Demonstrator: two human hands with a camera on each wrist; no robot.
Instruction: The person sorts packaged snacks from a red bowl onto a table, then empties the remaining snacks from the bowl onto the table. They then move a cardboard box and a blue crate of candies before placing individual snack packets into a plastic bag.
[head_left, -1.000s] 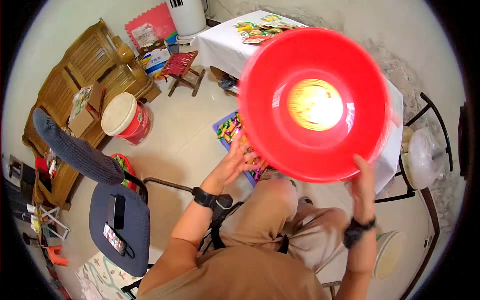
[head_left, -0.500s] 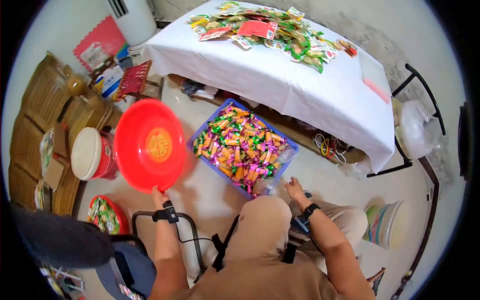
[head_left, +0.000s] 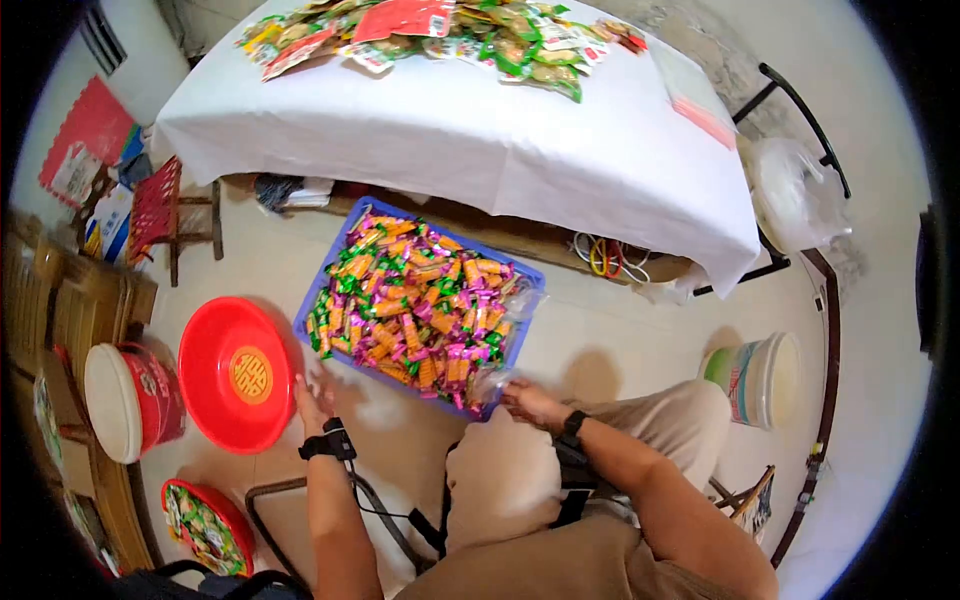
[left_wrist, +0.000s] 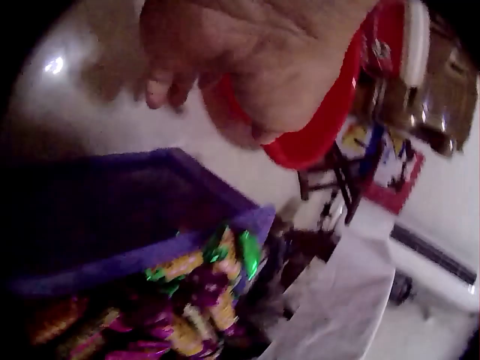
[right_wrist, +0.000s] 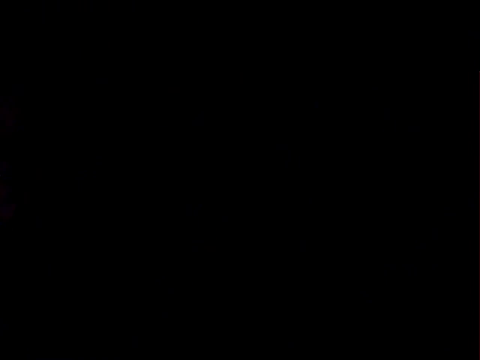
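A red plastic basin (head_left: 225,345) with a yellow round emblem stands on the floor at the left in the head view. My left hand (head_left: 312,402) is at its right rim, fingers loosely extended; the left wrist view shows this hand (left_wrist: 240,52) overlapping the basin (left_wrist: 311,139). To the right sits a blue-purple plastic crate (head_left: 318,285) heaped with small wrapped snacks (head_left: 420,300) in orange, purple and green. My right hand (head_left: 537,404) is at the crate's near right corner, beside some clear plastic (head_left: 492,384); its fingertips are partly hidden. The right wrist view is black.
A table under a white cloth (head_left: 430,140) stands behind the crate, piled with packaged food (head_left: 520,40). At the left are a lidded bucket (head_left: 115,400), a red basket of packets (head_left: 207,527) and a folding stool (head_left: 165,210). Another bucket (head_left: 757,380) stands at right.
The red basin has gone from being held up in front, across to the left, down to the floor. My right hand has moved to the crate's corner. The head view has shifted.
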